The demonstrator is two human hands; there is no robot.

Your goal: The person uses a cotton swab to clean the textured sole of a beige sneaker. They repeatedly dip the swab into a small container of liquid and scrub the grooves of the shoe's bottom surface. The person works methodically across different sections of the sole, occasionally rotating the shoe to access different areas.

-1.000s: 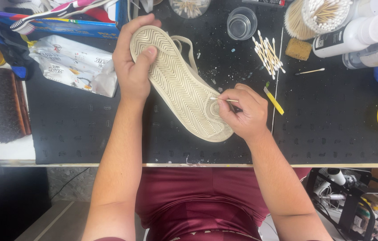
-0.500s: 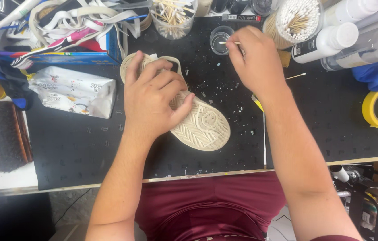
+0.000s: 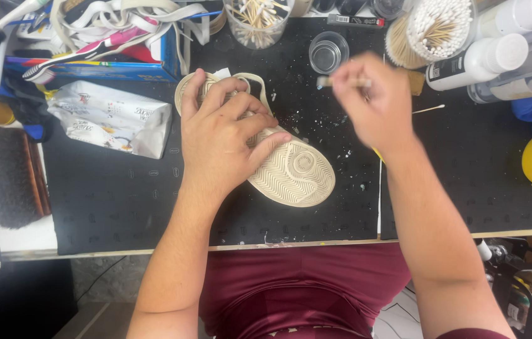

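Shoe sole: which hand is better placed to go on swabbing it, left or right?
Right, probably. The right hand already pinches the cotton swab and is free above the mat, by the small glass cup. The left hand lies flat on the shoe, pinning it sole-up.

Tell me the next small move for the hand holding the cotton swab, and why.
Probably bring the right hand down and left so the cotton swab meets the sole of the shoe. The swab is pinched in the air just below the small clear cup, touching nothing, while the left hand presses the shoe sole-up on the black mat, leaving the round tread patch uncovered.
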